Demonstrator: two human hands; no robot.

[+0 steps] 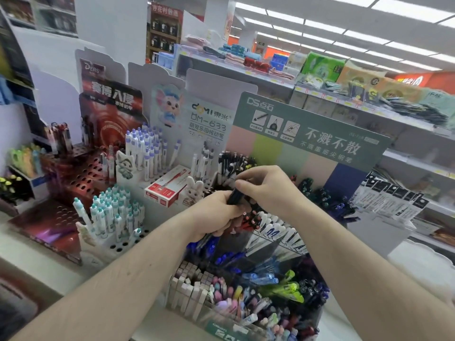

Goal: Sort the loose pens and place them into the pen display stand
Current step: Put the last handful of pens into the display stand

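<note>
Both hands are working together just in front of the green sign [310, 134]. The left hand [216, 214] is gripping a bundle of pens [209, 239], fingers curled round it; the bundle's lower ends are sticking out below the fist, blue and dark, count not readable. The right hand [266, 187] is pinching one dark pen [235, 194] at its upper end, thumb and fingers closed on it, directly above the left fist and touching it. Below the sign, the stand [246, 313] is holding many pens in several compartments, too crowded to count. Left of the sign, one red-and-white box [163, 190] is lying among white pens. Two bare forearms are reaching in from the near edge.
</note>
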